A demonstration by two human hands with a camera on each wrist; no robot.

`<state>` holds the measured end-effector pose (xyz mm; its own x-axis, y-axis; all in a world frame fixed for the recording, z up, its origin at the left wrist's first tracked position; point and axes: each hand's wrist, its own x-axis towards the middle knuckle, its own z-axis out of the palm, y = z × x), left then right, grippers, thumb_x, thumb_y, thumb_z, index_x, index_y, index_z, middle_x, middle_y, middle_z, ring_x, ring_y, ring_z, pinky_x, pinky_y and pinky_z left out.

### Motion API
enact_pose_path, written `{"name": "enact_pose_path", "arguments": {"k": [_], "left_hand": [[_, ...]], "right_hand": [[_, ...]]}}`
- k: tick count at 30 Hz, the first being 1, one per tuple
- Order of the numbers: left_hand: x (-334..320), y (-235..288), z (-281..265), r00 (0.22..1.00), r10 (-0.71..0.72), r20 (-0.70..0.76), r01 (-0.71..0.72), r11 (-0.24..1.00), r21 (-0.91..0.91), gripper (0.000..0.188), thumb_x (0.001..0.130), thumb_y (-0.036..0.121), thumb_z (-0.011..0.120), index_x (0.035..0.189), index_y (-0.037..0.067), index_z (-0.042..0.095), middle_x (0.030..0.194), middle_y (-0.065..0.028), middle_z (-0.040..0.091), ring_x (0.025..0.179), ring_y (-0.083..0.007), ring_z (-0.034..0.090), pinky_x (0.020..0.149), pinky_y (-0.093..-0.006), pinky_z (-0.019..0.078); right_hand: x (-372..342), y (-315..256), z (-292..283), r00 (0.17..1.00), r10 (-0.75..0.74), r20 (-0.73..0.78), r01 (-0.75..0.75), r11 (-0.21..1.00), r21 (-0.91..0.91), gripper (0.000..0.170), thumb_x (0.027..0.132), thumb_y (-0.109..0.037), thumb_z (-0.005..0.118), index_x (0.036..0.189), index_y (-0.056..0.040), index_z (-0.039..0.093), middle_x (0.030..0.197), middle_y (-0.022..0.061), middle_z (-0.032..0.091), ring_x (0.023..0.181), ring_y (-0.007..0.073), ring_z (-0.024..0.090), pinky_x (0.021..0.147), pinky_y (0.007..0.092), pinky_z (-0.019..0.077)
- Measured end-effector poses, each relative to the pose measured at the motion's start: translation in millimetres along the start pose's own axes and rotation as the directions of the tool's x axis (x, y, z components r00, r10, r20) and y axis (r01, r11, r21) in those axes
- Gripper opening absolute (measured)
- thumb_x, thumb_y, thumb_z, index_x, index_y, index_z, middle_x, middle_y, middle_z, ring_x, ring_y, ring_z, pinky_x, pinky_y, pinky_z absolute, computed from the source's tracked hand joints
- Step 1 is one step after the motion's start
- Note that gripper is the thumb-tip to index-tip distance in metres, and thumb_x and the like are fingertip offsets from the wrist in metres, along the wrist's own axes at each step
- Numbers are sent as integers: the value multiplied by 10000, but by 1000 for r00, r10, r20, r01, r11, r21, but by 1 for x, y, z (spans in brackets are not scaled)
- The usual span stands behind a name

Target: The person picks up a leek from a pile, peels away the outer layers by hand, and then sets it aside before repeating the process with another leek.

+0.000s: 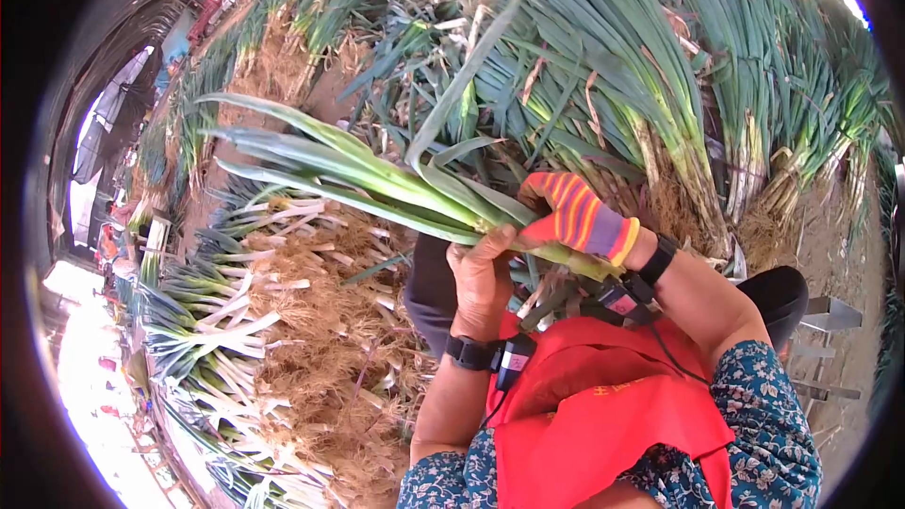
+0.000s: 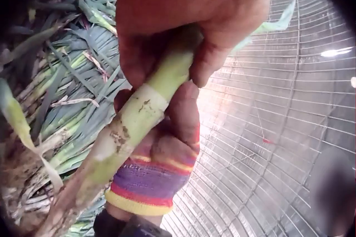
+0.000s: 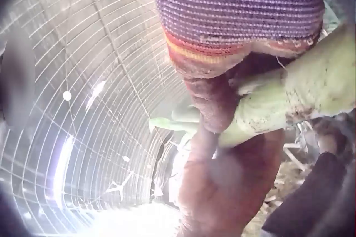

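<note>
A large green onion point(image 1: 377, 172) lies across the front of the person, its long leaves fanning out to the left in the head view. The bare left hand point(image 1: 483, 278) grips it where the leaves meet the stalk. Right beside it, the right hand point(image 1: 580, 217), in a striped knit glove, holds the pale stalk. Both thumbs come close together on the stalk point(image 2: 130, 115) in the left wrist view, where brown soil and peeling skin mark the lower part. From the right wrist, the gloved hand point(image 3: 239, 20) appears above the stalk and the bare hand below.
Bundles of green onions point(image 1: 613, 66) lie ahead and to the right, roots toward the person. At left is a heap of trimmed-looking onions point(image 1: 217, 339) with a mass of brown roots point(image 1: 330, 330). A red apron point(image 1: 613, 424) covers the lap; a metal frame point(image 1: 830, 314) stands at right.
</note>
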<state>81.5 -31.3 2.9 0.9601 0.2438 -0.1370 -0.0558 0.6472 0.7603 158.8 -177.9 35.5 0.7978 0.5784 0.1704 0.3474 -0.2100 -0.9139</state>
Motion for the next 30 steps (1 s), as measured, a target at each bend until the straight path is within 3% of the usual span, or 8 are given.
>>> {"name": "enact_pose_path", "arguments": {"k": [6,13,17,19,21,23,26,30], "left_hand": [[23,-1,-15,990,87,-108,-67,983,172,252,741,56,713,960,0,601,845,-61,632,740,-172,635,607,-298,534],[31,25,-50,993,63,-102,-60,997,38,298,811,130,673,1069,38,557,941,-51,595,865,-208,599,765,-403,515],[24,24,-59,987,121,-111,-111,990,92,282,816,132,673,1061,46,563,948,-59,595,866,-217,602,751,-402,523],[20,25,-57,975,183,-127,-170,980,104,291,806,118,685,1065,52,569,955,-61,599,874,-214,607,745,-407,534],[18,36,-54,970,219,-107,-211,974,82,283,803,77,680,1060,34,570,969,-70,605,874,-210,616,764,-400,548],[16,41,-53,969,227,-94,-221,973,73,269,799,46,675,1046,15,573,971,-81,608,862,-209,623,756,-394,561],[15,39,-47,977,208,-55,-206,978,39,289,805,54,677,1070,15,568,995,-82,608,891,-215,622,775,-394,554],[5,24,-39,996,83,16,-83,996,38,370,865,192,650,1167,15,530,1087,-91,602,1019,-233,587,894,-405,496]], "right_hand": [[-35,-23,9,973,-216,-85,221,974,46,276,648,-94,719,863,4,576,639,128,565,587,179,561,564,319,452],[-128,49,-82,982,188,0,-178,930,-323,438,602,-166,738,983,7,609,805,164,619,773,269,616,726,328,487],[-201,175,-105,937,350,2,-253,681,-687,499,619,-176,733,1069,-10,598,915,178,631,816,333,603,740,407,481],[-211,200,-116,447,894,4,-165,87,-982,558,634,-229,724,1122,-11,567,995,183,624,925,312,599,795,400,471],[-185,169,-114,669,736,-99,-218,68,-974,575,654,-257,721,1147,-10,555,1014,189,624,957,318,598,828,400,464],[-154,132,-97,964,219,-153,-217,309,-926,596,701,-294,709,1210,-38,531,1032,179,632,980,323,601,871,405,454],[-92,44,-69,963,-270,12,178,601,-779,667,690,-359,738,1232,-40,514,1037,168,632,980,335,598,871,408,454],[-81,51,-20,984,170,42,-135,890,-436,541,696,-339,743,1117,-35,594,928,186,651,893,351,620,795,399,481]]}}
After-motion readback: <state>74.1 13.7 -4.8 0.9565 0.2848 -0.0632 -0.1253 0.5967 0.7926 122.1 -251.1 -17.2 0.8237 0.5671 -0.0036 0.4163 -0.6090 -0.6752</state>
